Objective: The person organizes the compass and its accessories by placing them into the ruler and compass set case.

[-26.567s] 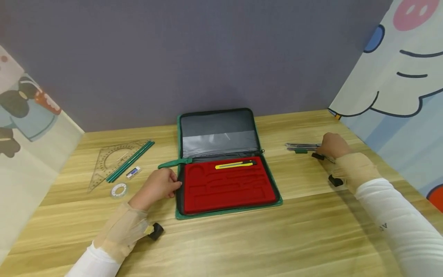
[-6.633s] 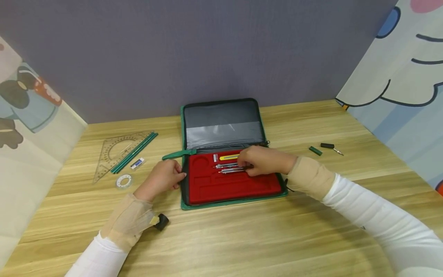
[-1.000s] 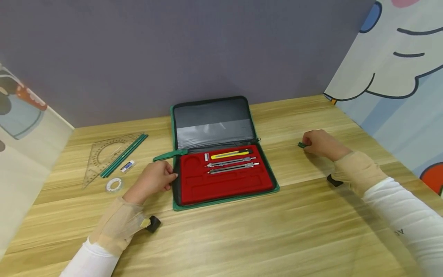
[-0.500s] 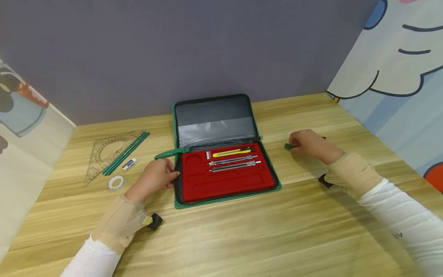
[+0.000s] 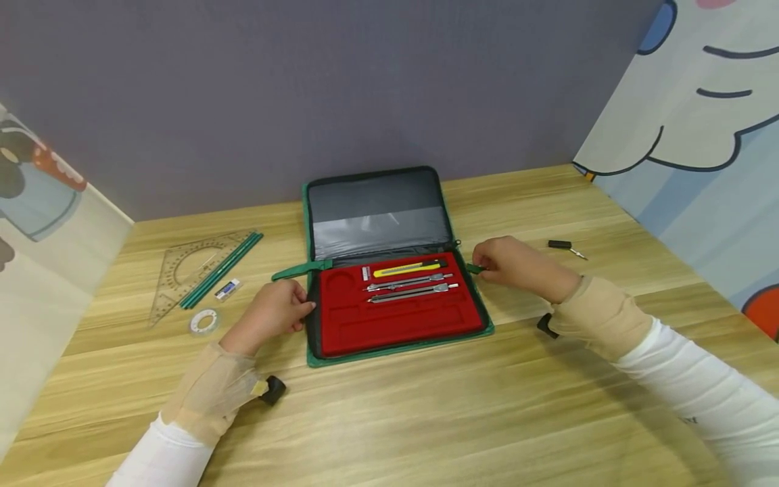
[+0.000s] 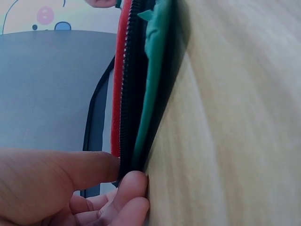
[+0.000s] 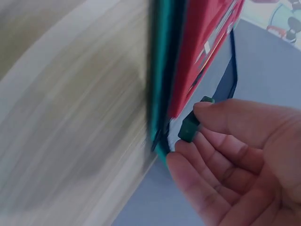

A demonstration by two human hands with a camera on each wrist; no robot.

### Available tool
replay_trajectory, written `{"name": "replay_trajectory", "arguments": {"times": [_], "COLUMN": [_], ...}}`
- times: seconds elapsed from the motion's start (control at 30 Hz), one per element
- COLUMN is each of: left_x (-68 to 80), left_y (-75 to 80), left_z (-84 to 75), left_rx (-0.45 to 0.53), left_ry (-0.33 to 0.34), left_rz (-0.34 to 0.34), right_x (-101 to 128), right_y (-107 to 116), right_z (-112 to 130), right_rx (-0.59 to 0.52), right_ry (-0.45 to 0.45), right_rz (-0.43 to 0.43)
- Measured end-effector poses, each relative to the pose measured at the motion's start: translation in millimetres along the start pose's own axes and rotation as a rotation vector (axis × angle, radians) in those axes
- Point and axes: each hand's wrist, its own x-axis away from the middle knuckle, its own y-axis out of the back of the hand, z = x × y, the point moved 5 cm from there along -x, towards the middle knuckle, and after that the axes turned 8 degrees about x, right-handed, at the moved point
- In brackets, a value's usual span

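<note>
The green block [image 5: 475, 269] is located at the right edge of the case [image 5: 398, 233], clear of the table [image 5: 414, 419]. Contact between block and case cannot be determined. The right hand [image 5: 518, 265] pinches the block between thumb and bent fingers, leaving one end exposed. The left hand [image 5: 274, 314] grips the case at its left rim, thumb above and fingers below; the fingers are closed to the thickness of the rim.

The case lies open, lid tilted up at the rear. The red tray [image 5: 402, 331] carries, from rear to front: a small silver piece [image 5: 366, 273] beside a yellow knife [image 5: 409, 270], then two compasses [image 5: 414, 293], one in front of the other. The green strap [image 5: 298, 272] extends left from the hinge.

Left of the case: a clear set square [image 5: 172, 270] with two green pencils [image 5: 222, 270] across it, an eraser [image 5: 228, 289] and a tape roll [image 5: 194, 323]. Far right: a black handle [image 5: 559, 244] beside a thin metal tip [image 5: 579, 253].
</note>
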Motion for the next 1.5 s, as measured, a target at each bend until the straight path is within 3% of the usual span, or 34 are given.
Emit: {"name": "replay_trajectory", "arguments": {"times": [0.27, 0.57, 0.8, 1.03, 1.5], "left_x": [-0.4, 0.3, 0.4, 1.1, 2.2], "left_y": [-1.4, -0.3, 0.5, -0.2, -0.6], "left_z": [1.3, 0.1, 0.9, -1.0, -1.1], "left_rx": [0.003, -0.001, -0.004, -0.017, -0.008], "left_ry": [0.007, 0.003, 0.022, 0.011, -0.030], "left_rz": [-0.004, -0.008, -0.004, -0.008, -0.023], "right_x": [-7, -15, -26, -34, -43], "right_y": [-4, -10, -15, -22, -29], "right_z": [30, 62, 85, 95, 102], "right_rx": [-0.017, 0.035, -0.008, -0.026, -0.046], "right_ry": [0.058, 0.135, 0.183, 0.202, 0.256], "right_rz": [0.034, 0.057, 0.094, 0.130, 0.116]}}
